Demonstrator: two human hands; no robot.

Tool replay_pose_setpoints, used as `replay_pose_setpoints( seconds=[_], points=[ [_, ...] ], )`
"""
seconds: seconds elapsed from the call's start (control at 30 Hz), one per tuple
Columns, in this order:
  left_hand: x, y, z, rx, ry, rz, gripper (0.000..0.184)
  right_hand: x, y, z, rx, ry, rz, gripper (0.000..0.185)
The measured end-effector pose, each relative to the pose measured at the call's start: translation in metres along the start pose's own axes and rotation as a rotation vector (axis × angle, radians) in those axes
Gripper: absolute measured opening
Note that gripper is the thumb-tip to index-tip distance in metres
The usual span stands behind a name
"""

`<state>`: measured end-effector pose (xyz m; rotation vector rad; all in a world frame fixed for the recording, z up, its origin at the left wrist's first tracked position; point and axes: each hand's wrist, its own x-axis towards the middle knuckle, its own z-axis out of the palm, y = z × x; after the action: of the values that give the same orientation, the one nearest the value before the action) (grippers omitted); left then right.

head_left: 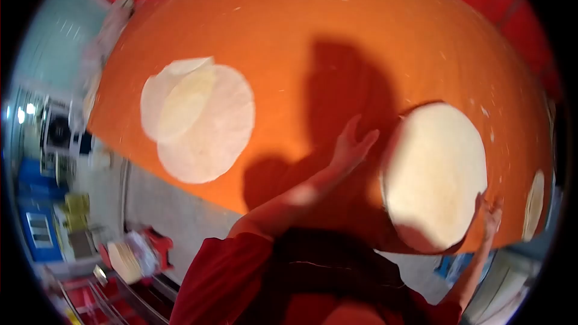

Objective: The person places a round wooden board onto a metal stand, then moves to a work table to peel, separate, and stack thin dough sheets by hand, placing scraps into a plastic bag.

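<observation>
A thick, pale round stack of what look like thin flatbread sheets lies on the orange cloth. My left hand hovers over the cloth just left of it, fingers apart and holding nothing. At the stack's lower right edge is my right hand, thumb and fingers spread; blur hides whether it touches the rim. Farther left, a few thin, pale round sheets overlap on the cloth, one with a folded edge.
The orange cloth covers a broad surface with scattered crumbs. Another pale round lies near its right edge. At lower left, a red stool holds a pale stack and plastic wrap. A fan-like device stands farther left.
</observation>
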<state>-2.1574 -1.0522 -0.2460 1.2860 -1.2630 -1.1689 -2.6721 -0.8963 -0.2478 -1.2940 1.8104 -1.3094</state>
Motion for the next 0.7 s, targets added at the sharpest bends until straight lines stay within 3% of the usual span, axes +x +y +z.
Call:
replay_pose_setpoints(
  seconds=[0.03,0.07,0.1,0.13,0.17,0.2,0.23,0.27,0.3,0.33,0.4,0.43,0.5,0.53,0.63,0.7],
  points=[
    [0.003,-0.020,-0.029,0.003,0.095,0.087,0.051,0.020,-0.015,0.007,-0.053,0.021,-0.111,0.044],
    [0.009,-0.043,-0.069,-0.281,0.187,0.154,0.036,0.040,-0.029,0.014,-0.107,0.049,-0.221,0.044],
    [0.013,-0.057,-0.120,-0.565,0.269,0.228,0.022,0.060,-0.047,0.038,-0.144,0.033,-0.194,0.042],
    [0.010,-0.048,-0.173,-0.509,0.407,0.272,0.009,0.079,-0.067,0.070,-0.180,0.020,-0.164,0.041],
    [0.007,-0.038,-0.226,-0.443,0.548,0.305,0.008,0.096,-0.089,0.108,-0.213,0.010,-0.132,0.039],
    [-0.005,-0.018,-0.269,-0.602,0.683,0.268,0.020,0.075,-0.160,0.190,-0.219,-0.082,-0.059,0.036],
    [-0.019,-0.006,-0.309,-0.727,0.935,0.166,0.021,0.055,-0.231,0.271,-0.230,-0.174,0.013,0.033],
    [-0.028,-0.025,-0.360,-0.781,0.994,0.011,0.023,0.036,-0.271,0.340,-0.435,-0.245,-0.048,0.036],
    [-0.033,-0.058,-0.398,-0.799,1.035,0.091,0.020,0.073,-0.203,0.373,-0.340,-0.435,-0.356,0.041],
    [-0.036,-0.077,-0.430,-0.895,1.033,-0.056,0.018,0.053,-0.254,0.447,-0.675,-0.689,-0.501,0.047],
    [-0.034,-0.083,-0.464,-1.060,1.008,-0.228,0.020,0.007,-0.293,0.570,-0.504,-1.062,-0.427,0.044],
    [-0.033,-0.070,-0.465,-1.124,0.991,-0.262,0.023,-0.017,-0.299,0.634,-0.743,-1.046,-0.875,0.042],
    [-0.034,-0.072,-0.476,-1.197,0.906,-0.297,0.028,-0.074,-0.308,0.732,-0.685,-0.999,-1.197,0.038],
    [-0.036,-0.069,-0.479,-1.078,0.918,-0.295,0.025,-0.105,-0.308,0.775,-0.637,-0.922,-1.333,0.037],
    [-0.053,-0.051,-0.493,-0.854,0.912,-0.240,0.020,-0.168,-0.301,0.865,-0.565,-0.567,-1.576,0.036],
    [-0.066,-0.058,-0.518,-0.755,0.933,-0.150,0.020,-0.166,-0.300,0.889,-0.558,-0.612,-1.576,0.037]
  ],
)
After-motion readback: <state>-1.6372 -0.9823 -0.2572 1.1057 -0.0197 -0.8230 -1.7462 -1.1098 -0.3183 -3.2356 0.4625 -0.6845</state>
